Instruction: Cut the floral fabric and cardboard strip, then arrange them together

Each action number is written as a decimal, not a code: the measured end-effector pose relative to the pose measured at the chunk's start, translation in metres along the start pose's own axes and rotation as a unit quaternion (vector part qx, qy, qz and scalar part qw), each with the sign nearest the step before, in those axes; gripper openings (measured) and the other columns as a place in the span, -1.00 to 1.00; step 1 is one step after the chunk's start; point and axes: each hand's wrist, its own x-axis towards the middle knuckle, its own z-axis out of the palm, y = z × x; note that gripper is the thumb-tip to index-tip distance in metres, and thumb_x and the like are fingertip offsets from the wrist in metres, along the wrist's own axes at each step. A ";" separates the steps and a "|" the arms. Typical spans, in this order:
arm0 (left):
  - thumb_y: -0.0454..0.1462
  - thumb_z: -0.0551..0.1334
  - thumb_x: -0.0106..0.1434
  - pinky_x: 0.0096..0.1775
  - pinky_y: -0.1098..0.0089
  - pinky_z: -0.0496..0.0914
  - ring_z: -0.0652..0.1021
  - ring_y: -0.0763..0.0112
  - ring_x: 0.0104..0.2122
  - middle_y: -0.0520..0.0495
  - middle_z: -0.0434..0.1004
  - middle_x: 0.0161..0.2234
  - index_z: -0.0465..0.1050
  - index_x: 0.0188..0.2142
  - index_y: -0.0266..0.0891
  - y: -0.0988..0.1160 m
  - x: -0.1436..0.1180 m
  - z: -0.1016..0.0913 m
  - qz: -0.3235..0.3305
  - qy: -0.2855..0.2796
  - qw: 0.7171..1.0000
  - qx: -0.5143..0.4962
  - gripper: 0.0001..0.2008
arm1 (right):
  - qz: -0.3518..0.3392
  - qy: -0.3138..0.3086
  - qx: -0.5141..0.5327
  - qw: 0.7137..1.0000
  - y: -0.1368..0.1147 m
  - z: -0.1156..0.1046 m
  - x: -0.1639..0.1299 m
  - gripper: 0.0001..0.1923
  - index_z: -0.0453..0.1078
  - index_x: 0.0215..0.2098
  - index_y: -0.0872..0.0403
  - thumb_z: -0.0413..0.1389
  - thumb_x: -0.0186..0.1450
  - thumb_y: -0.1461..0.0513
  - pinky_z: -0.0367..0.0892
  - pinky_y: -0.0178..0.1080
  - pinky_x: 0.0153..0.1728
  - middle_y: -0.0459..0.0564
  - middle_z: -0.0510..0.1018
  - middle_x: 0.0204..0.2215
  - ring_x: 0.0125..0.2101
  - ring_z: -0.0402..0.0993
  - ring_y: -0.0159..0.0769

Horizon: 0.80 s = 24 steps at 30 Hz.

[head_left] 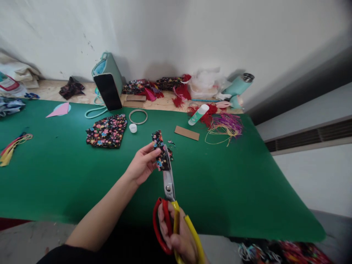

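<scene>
My left hand (143, 163) pinches a narrow strip of black floral fabric (162, 157) above the table, thumb on top. Gripped in my right hand (181, 234) is a pair of scissors (168, 187) with one red and one yellow handle. The blades point away from me and lie along the right edge of the strip. Small fabric scraps (171, 143) lie on the table just beyond the blades. Further left rests a larger folded piece of the same floral fabric (106, 131).
On the green table (236, 183) are a metal ring (138, 116), a white cap (133, 128), a glue stick (198, 114), a cardboard strip (187, 133) and purple-yellow threads (227, 126). A phone (108, 91) leans on a teal bag (114, 71). Tassels (13, 148) lie far left.
</scene>
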 end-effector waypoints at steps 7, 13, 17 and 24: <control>-0.40 0.42 -0.02 -0.57 0.55 0.42 0.53 0.53 -0.59 0.02 0.59 -0.44 0.49 -0.30 -0.29 0.001 0.002 -0.001 -0.023 0.017 0.999 -0.020 -0.74 | -0.065 -0.046 -0.007 0.997 -0.006 -0.001 -0.001 -0.33 0.24 -0.21 0.02 -0.04 0.09 -0.34 0.18 -0.33 -0.67 -0.09 0.27 -0.45 -0.64 0.08 -0.47; -0.39 0.40 0.01 -0.53 0.53 0.43 0.55 0.52 -0.55 -0.01 0.59 -0.40 0.51 -0.27 -0.29 -0.001 0.002 -0.003 -0.026 0.001 1.000 -0.010 -0.76 | -0.064 -0.029 0.029 0.997 0.003 0.000 0.003 -0.19 0.23 -0.20 0.04 -0.11 -0.01 -0.44 0.14 -0.35 -0.71 -0.09 0.29 -0.46 -0.66 0.06 -0.48; -0.38 0.40 0.01 -0.52 0.51 0.45 0.56 0.49 -0.53 -0.02 0.59 -0.40 0.51 -0.25 -0.30 -0.001 0.002 -0.003 -0.034 -0.006 0.999 -0.008 -0.74 | -0.073 -0.027 0.030 0.997 0.001 0.001 0.005 -0.19 0.22 -0.21 0.04 -0.12 -0.01 -0.44 0.12 -0.35 -0.71 -0.12 0.28 -0.49 -0.66 0.05 -0.48; -0.40 0.36 0.05 -0.52 0.51 0.44 0.53 0.51 -0.56 -0.01 0.55 -0.46 0.49 -0.29 -0.32 0.000 0.002 -0.003 -0.036 0.011 0.999 -0.022 -0.80 | -0.075 -0.015 0.033 0.996 -0.003 0.003 0.006 -0.18 0.23 -0.17 0.04 -0.10 0.00 -0.43 0.03 -0.36 -0.71 -0.11 0.26 -0.45 -0.66 0.04 -0.49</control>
